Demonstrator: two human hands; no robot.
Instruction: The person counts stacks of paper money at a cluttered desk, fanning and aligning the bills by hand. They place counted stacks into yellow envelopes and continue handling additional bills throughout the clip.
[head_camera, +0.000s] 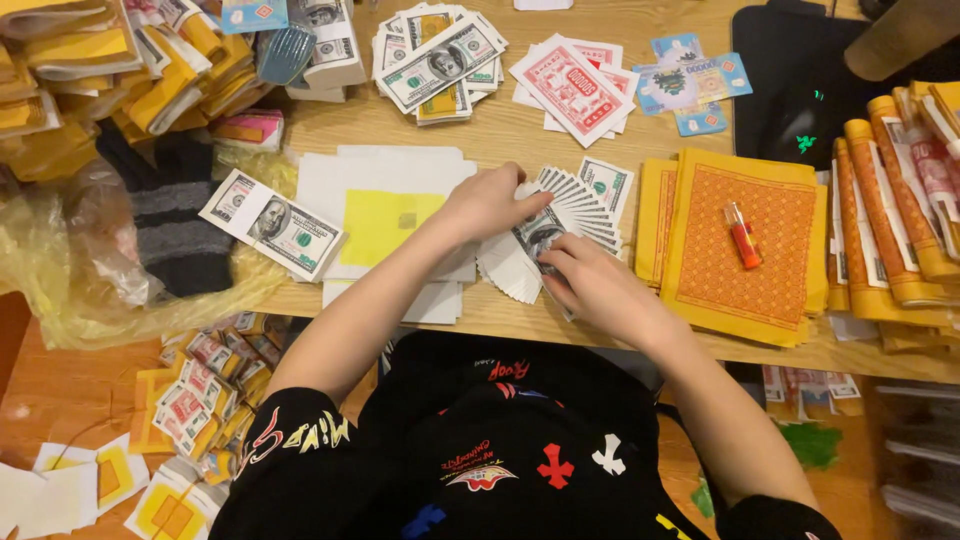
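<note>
Dead centre of the frame, both hands are on a fan of banknote-style paper (565, 225) spread flat on the table (520, 135). Left hand (490, 203) presses its upper-left end, right hand (595, 285) pinches the lower edge. The fan arcs toward the upper right, away from the fingers.

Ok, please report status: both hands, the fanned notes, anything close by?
Left hand and right hand both on fanned green-grey paper notes. Fan lies flat on wooden table. Orange lighter nearby, apart.
</note>
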